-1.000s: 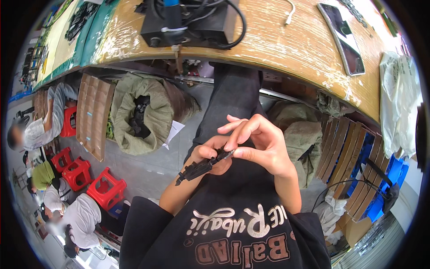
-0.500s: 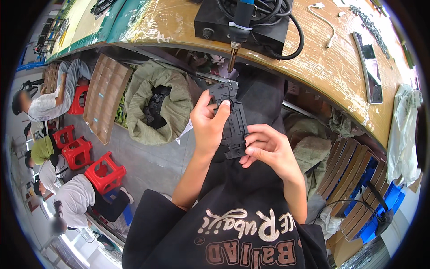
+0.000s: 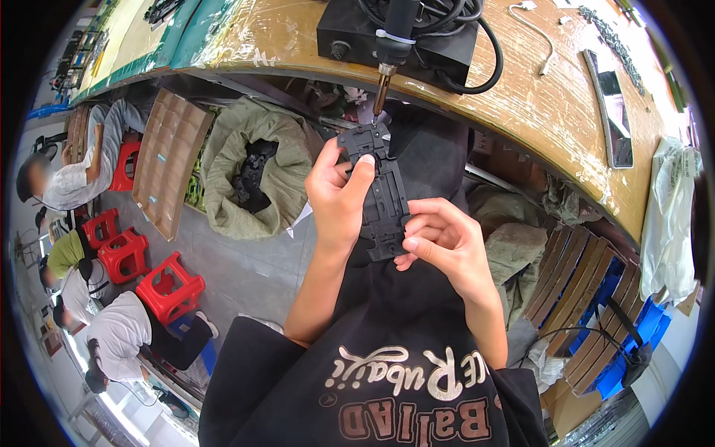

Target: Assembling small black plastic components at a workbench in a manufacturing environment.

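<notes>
A long black moulded plastic part (image 3: 384, 197) with ribs and slots is held tilted over my lap. My left hand (image 3: 337, 197) is closed around its upper left side, the thumb pressed on its face. At the lower right edge, my right hand (image 3: 449, 242) has its fingers curled in against the part; what lies under those fingertips is hidden. Above hangs a soldering iron (image 3: 395, 41), its tip pointing down at the part's upper end. Tip and part look to be touching or nearly so.
A black box (image 3: 350, 45) with coiled cable stands on the wooden bench (image 3: 521, 97). To the left sit an open sack (image 3: 216, 171) of black parts, a divided cardboard tray (image 3: 167, 160) and red stools (image 3: 171, 290) with people. Cardboard stacks (image 3: 573, 290) stand at right.
The plastic part has moved slightly left and up, bringing its upper end to the soldering iron's tip. Both hands moved with it, keeping their hold.
</notes>
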A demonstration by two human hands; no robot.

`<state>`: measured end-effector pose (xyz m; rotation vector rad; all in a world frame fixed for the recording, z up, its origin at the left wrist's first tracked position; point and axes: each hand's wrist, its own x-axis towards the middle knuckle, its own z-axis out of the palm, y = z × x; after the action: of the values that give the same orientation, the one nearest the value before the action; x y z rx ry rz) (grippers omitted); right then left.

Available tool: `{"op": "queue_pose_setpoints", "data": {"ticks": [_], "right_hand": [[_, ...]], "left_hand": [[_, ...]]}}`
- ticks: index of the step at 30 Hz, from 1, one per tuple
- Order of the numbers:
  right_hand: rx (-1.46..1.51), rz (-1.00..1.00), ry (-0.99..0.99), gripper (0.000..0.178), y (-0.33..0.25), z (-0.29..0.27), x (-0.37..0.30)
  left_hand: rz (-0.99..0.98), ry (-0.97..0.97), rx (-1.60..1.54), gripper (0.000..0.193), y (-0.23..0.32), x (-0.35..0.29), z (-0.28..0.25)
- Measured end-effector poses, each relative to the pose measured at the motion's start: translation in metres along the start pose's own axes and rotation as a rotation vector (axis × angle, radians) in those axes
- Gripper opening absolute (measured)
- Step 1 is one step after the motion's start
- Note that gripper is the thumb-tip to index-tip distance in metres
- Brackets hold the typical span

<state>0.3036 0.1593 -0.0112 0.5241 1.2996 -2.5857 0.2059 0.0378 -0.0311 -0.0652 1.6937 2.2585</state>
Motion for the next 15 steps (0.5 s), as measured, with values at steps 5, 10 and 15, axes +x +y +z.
{"op": "queue_pose_setpoints", "data": {"ticks": [5,10,15], "right_hand": [[-0.001,-0.017,0.003,0.033,0.0023,0.0001,0.0009],[0.022,-0.019,0.010,0.032,0.0030,0.0008,0.0013],[0.011,-0.016,0.005,0.032,0.0025,0.0009,0.0031]], "left_hand": [[0.023,-0.015,0.007,0.020,-0.0007,0.0017,-0.0007],[0.036,-0.019,0.030,0.019,0.0001,0.0029,-0.0008],[0.048,-0.004,0.019,0.020,0.0031,0.0037,0.0011]]}}
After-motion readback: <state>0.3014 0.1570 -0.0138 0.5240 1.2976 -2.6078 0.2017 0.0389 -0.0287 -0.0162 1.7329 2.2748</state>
